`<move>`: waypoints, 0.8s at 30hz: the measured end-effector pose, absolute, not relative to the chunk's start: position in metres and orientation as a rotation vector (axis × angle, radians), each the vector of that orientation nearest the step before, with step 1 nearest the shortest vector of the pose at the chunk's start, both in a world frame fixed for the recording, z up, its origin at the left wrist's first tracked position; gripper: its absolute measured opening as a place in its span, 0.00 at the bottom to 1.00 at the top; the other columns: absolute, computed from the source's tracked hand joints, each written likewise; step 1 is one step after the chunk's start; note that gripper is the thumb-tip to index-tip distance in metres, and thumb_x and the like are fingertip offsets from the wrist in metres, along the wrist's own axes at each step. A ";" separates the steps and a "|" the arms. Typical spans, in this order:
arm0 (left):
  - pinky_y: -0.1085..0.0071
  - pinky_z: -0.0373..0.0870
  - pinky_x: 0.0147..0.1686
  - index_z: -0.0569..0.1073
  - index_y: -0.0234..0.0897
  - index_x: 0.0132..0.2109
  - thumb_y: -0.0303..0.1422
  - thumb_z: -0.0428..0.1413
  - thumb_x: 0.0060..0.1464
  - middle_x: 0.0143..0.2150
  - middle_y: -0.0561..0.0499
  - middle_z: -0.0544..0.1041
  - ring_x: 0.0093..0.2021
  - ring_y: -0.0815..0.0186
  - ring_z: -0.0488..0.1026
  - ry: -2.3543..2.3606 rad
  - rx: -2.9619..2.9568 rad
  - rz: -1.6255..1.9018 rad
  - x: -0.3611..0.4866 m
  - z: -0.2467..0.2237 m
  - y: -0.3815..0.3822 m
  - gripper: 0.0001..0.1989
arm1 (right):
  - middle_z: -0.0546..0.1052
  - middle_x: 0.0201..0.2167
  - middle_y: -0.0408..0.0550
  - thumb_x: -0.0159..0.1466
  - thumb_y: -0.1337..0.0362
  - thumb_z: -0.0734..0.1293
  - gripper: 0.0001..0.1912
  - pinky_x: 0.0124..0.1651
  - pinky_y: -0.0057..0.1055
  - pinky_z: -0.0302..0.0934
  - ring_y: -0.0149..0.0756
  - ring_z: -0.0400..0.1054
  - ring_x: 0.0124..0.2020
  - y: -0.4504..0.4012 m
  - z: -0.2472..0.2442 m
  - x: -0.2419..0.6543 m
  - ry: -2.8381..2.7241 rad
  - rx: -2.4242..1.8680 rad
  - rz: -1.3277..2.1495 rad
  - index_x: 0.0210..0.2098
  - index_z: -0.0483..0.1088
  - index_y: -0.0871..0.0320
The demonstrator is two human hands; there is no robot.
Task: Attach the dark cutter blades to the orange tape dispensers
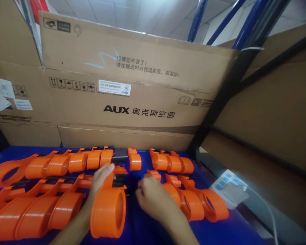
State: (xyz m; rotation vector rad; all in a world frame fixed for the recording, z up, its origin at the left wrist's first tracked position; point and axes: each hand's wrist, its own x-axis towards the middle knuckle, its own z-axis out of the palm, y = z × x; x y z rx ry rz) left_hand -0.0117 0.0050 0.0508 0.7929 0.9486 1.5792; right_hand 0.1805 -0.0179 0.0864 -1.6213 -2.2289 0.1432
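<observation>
Rows of orange plastic parts with ring-shaped ends and black rods lie on a blue surface [142,221]. My left hand [102,178] is closed around one orange part [108,212], whose ring hangs toward me and whose black rod points right. My right hand [149,194] is just right of it with curled fingers, beside other orange parts [191,204]; whatever its fingertips hold, if anything, is hidden.
Behind the surface stands a large cardboard sheet [142,88] with printed text. A dark rack post [219,98] rises at the right. Near it are a white and blue box [228,187] and a white cable [266,207].
</observation>
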 end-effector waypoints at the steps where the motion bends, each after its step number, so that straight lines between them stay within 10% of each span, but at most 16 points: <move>1: 0.70 0.72 0.30 0.78 0.41 0.34 0.46 0.69 0.47 0.29 0.54 0.79 0.31 0.62 0.76 0.960 0.848 1.580 -0.011 0.054 0.003 0.16 | 0.77 0.28 0.52 0.60 0.74 0.63 0.11 0.32 0.31 0.59 0.39 0.71 0.29 -0.017 0.091 0.179 -2.208 -1.583 0.151 0.26 0.75 0.58; 8: 0.72 0.69 0.31 0.78 0.38 0.37 0.46 0.66 0.53 0.29 0.53 0.78 0.30 0.64 0.75 0.855 0.995 1.514 -0.004 0.069 0.000 0.15 | 0.81 0.36 0.48 0.68 0.62 0.66 0.22 0.41 0.35 0.67 0.41 0.75 0.35 -0.012 0.102 0.170 -1.990 -1.230 0.258 0.61 0.70 0.55; 24: 0.79 0.55 0.17 0.77 0.37 0.40 0.47 0.68 0.51 0.20 0.61 0.65 0.17 0.76 0.56 0.886 1.064 1.344 -0.001 0.058 0.009 0.19 | 0.80 0.41 0.56 0.70 0.65 0.62 0.18 0.41 0.36 0.71 0.44 0.76 0.39 -0.003 0.070 0.159 -2.005 -1.109 0.064 0.58 0.70 0.59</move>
